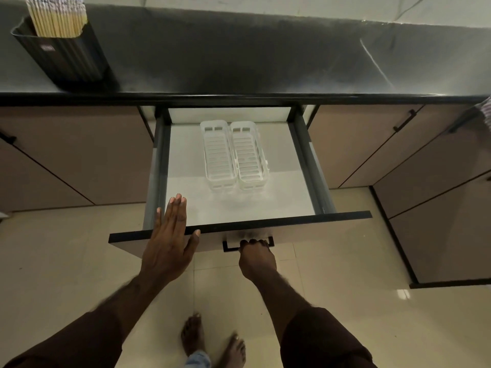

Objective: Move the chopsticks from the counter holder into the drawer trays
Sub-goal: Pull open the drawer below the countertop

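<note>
the chopsticks point(56, 15) stand upright as a tight pale bundle in a dark ribbed holder point(63, 57) at the far left of the black counter point(265, 57), their long axis running up out of the top of the frame. a small label on the holder's front is too blurred to read.

below the counter edge the drawer point(239, 224) is pulled well out. two white slotted trays point(235, 155) lie side by side, touching, on its white floor, their long axes running front to back. they sit toward the back middle, with bare floor to the left, to the right and in front of them.

the right hand point(256, 254) has its fingers curled round the black drawer handle point(248, 244) at the middle of the front panel. the left hand point(170, 240) is spread flat with straight fingers over the drawer's front left edge, holding nothing; whether it touches the edge cannot be told.

brown cabinet doors point(79, 155) flank the drawer, and two bare feet point(212, 341) stand on the pale tiled floor point(345, 261) below.
</note>
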The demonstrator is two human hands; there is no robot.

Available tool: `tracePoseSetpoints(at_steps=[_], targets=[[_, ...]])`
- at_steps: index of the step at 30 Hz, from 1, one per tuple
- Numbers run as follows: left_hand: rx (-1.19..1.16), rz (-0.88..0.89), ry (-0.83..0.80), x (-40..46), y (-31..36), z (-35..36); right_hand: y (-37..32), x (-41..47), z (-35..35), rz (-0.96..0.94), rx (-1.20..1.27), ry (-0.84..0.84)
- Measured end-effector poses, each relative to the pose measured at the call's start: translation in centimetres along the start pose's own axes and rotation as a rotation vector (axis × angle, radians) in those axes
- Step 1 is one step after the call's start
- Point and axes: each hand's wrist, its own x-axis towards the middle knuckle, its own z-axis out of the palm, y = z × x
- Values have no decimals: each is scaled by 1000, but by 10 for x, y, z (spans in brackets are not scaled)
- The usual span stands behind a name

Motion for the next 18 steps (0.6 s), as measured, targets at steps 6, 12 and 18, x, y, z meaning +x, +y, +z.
tracePoseSetpoints(at_steps=[6, 12, 18], targets=[[16, -4, 5, -6, 13, -8, -4, -20, -9, -6, 109, -12], [1, 3, 60, -10, 35, -24, -9, -45, -71, -90, 218, 76], [-66, 37, 191, 10, 58, -62, -20, -58, -139, -116, 323, 258]])
